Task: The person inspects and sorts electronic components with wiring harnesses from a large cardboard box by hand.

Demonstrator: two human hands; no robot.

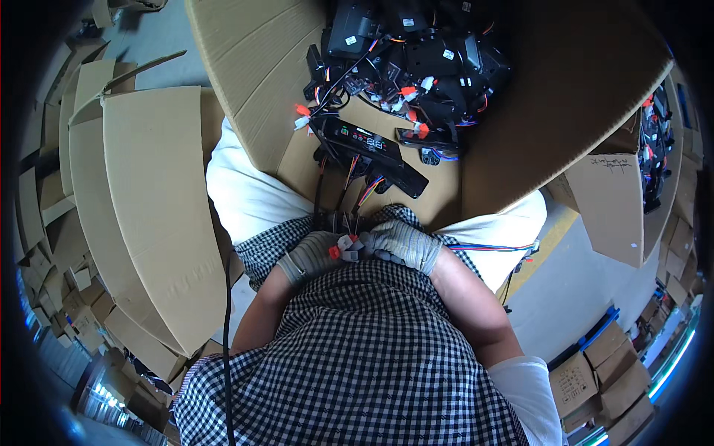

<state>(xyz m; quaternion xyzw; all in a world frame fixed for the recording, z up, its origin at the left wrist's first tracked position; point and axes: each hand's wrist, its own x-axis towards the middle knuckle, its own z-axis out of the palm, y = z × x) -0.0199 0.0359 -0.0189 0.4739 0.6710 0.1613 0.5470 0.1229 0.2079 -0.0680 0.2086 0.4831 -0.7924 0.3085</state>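
My two gloved hands meet over my lap, just in front of the open carton. My left hand [314, 253] is closed around wires beside a cluster of white and red plug connectors [346, 247]. From the other side my right hand [401, 244] pinches at the same cluster; its fingertips are partly hidden. Coloured wires [349, 178] run up from there to black display panels at the carton's near edge. One long panel [363, 141] shows a lit-looking printed face, and a plain black panel [401, 178] lies tilted below it.
The open cardboard carton [256, 82] holds a heap of black electronic units [435, 56] with wires and plugs. More cartons stand at the left [156, 186] and right [606, 201]. A bundle of coloured wires [491, 247] lies across my right thigh. A black cable [227, 342] hangs at my left.
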